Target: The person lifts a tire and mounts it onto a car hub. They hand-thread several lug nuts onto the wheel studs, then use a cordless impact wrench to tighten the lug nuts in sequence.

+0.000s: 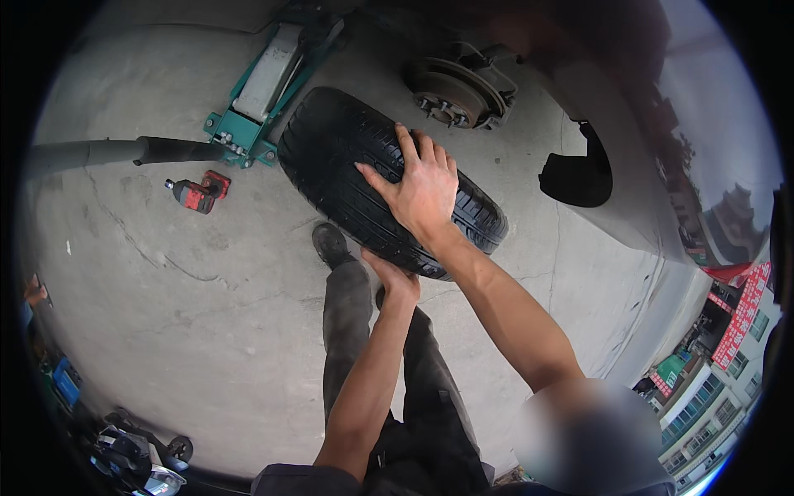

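Tyre (339, 157), one, black, tread uppermost: between the person's legs and the exposed brake disc (451, 95), over the middle of the concrete floor (207, 322), well in from its edges; contact with the floor cannot be told.

Right hand (426, 186): palm down on the tread, fingers slightly spread, thumb well apart.

Left hand (395, 277): at the tyre's near lower side; fingers mostly hidden, grip cannot be told.

Shoe (331, 244): just beside the tyre.

Jack (240, 132), teal, and power tool (200, 194), red and black: on the floor, left of the tyre.

Handling, as judged: press with the upper palm, bear weight with the lower hand, back straight; fingertips and toes best out from beneath the tread.
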`<state>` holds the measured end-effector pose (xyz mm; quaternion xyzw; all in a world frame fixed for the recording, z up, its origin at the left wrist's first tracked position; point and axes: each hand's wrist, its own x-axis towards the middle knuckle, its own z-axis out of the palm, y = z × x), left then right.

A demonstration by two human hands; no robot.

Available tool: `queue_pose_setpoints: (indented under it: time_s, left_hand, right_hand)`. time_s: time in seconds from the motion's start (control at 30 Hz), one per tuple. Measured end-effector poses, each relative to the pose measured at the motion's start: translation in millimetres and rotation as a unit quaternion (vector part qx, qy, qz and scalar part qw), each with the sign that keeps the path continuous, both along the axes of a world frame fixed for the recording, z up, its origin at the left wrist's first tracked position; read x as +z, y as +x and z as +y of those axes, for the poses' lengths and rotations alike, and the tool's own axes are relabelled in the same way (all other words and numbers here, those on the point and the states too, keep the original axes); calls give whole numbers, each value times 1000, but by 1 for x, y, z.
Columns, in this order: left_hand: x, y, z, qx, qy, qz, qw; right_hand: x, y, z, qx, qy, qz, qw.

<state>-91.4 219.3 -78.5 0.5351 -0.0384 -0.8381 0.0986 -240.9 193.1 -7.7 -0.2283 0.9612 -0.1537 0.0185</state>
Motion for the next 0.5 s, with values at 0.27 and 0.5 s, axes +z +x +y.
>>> queue_pose_setpoints:
  time_s: [0.27, 0.5]
  left_hand:
    - [-28, -10, -5, -57, -17, 13, 998]
    - [-135, -26, -63, -58, -355, -49, 932]
  right_hand:
    - [6, -69, 34, 38, -37, -90, 995]
    - [-18, -97, 111, -14, -130, -161, 978]
